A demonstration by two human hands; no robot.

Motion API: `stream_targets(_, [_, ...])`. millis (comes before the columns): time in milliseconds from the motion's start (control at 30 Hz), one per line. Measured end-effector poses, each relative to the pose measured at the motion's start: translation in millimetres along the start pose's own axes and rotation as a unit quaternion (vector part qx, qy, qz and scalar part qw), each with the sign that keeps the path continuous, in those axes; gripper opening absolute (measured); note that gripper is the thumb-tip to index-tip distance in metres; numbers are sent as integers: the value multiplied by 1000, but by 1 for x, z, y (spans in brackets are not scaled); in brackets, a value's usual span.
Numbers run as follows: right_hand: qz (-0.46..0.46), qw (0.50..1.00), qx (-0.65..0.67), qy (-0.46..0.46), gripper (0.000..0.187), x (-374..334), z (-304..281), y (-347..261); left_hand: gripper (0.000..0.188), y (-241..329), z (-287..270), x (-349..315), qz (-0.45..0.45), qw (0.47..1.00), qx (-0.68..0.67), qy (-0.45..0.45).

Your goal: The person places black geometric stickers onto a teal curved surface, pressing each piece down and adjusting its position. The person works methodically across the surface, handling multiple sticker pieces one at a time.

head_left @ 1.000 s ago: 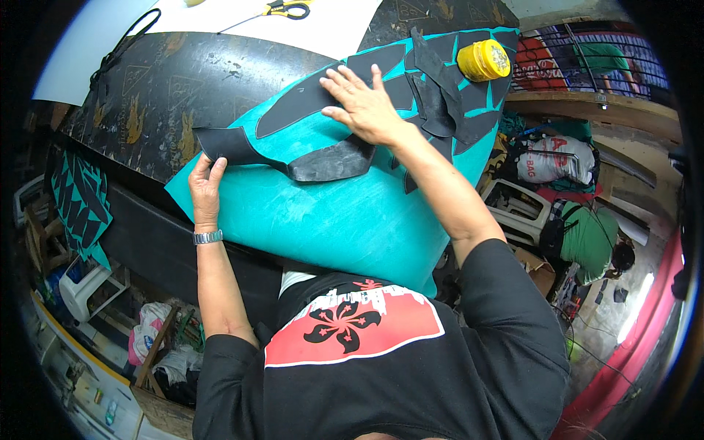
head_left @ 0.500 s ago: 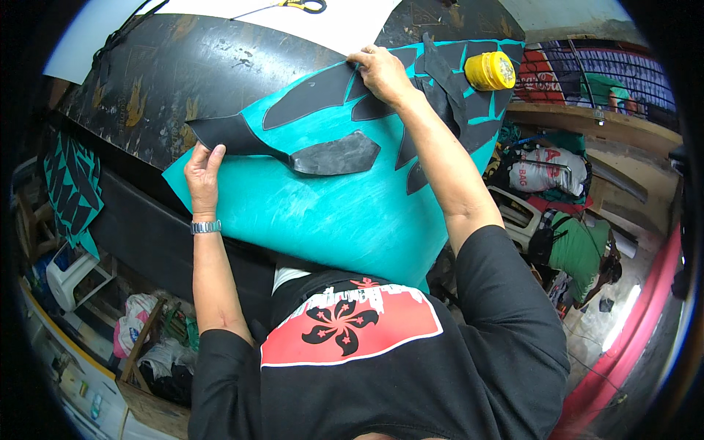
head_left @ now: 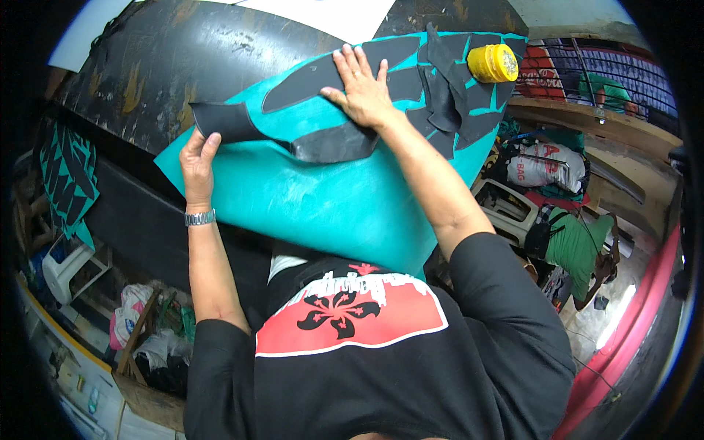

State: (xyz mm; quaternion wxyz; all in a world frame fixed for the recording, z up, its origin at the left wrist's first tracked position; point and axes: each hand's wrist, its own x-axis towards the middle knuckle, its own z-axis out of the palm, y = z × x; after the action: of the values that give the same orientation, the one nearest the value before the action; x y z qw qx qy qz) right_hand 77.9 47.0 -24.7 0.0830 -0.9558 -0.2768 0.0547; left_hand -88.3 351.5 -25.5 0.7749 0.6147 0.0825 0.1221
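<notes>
A teal sheet [head_left: 315, 209] with black cut panels on it, probably leather or vinyl, spreads over the dark work surface. My left hand [head_left: 198, 160] pinches the curled end of a long black strip [head_left: 227, 122] at the sheet's left side, thumb towards me. The strip's wider end [head_left: 334, 143] lies on the teal. My right hand [head_left: 361, 89] rests flat, fingers spread, on a black panel [head_left: 301, 84] near the sheet's far edge. Loose black pieces [head_left: 444, 84] lie overlapped to its right.
A yellow jar [head_left: 493, 64] stands on the sheet's far right. White material [head_left: 330, 16] lies at the back. Another teal-and-black piece [head_left: 70, 183] hangs at the left by a white stool [head_left: 70, 271]. A person in green [head_left: 576, 242] is at the right.
My right hand has opened from a pinch at the far edge and moved slightly nearer, now flat on the panels. My left hand keeps its pinch on the strip.
</notes>
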Motion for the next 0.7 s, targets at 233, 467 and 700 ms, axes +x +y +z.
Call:
stream_targets(233, [-110, 975, 193, -30, 95, -32, -34, -33, 29, 15, 5, -8, 21, 999, -14, -35])
stream_targets(467, [-122, 975, 183, -25, 70, -97, -33, -92, 15, 4, 8, -6, -130, 986, -101, 35])
stream_targets(700, [-104, 984, 144, 20, 34, -92, -25, -83, 28, 21, -2, 0, 40, 930, -284, 229])
